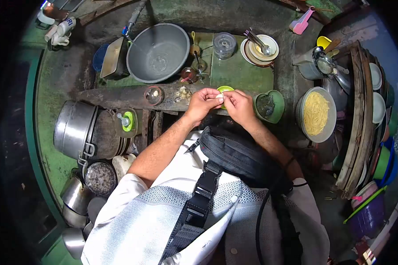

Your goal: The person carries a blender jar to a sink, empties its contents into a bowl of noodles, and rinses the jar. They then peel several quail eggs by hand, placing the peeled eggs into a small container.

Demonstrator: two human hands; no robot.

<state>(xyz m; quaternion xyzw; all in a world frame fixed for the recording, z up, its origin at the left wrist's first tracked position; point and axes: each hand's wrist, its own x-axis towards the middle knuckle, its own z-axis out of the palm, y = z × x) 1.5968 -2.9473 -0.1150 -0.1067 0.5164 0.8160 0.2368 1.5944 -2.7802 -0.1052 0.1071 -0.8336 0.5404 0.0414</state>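
My left hand (204, 104) and my right hand (239, 106) meet above the ledge, fingertips pinched together. Between them is a small white piece (220, 96) that looks like a garlic clove. Just behind the fingers shows a lime-green bowl (226, 88), partly covered by my hands. A glass bowl (154, 95) with a few pale cloves stands to the left on the ledge. Beside it, close to my left wrist, another clear container (182, 94) holds pale bits, perhaps peelings. Right of my right hand sits a green scoop-shaped container (276, 107) with something dark inside.
A big grey basin (137, 62) stands under the tap at the back left. Stacked plates (269, 40) with spoons lie at the back right. A basket of yellow noodles (316, 113) is on the right. Metal pots (73, 128) fill the left side.
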